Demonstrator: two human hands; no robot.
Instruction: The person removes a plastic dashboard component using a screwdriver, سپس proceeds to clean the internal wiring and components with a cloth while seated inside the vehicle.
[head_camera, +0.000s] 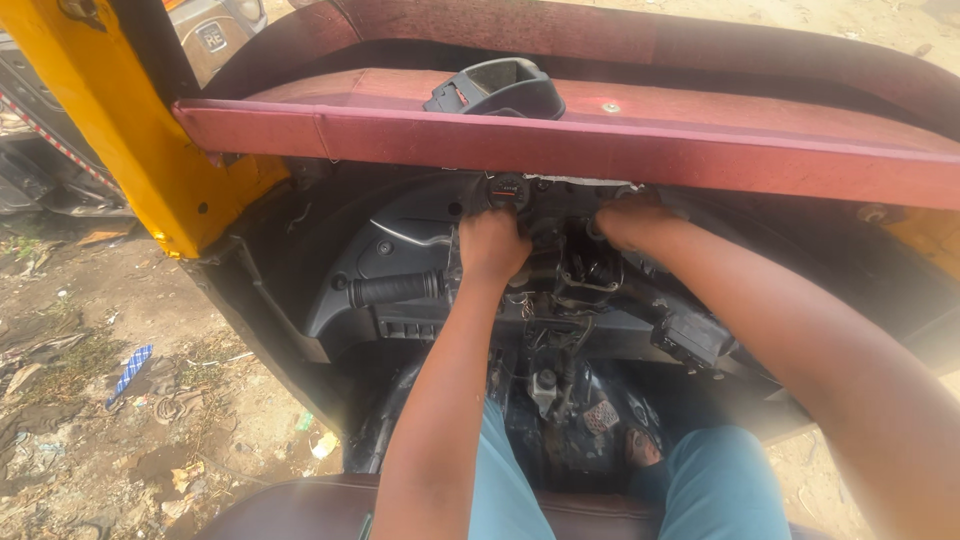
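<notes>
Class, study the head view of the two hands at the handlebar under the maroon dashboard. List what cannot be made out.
- Left hand: its fingers curl away, so what they grip is hidden.
- Right hand: fingertips hidden under the maroon dashboard.
- Round gauge: too small to read.
- Right handlebar end: covered by the right forearm.
</notes>
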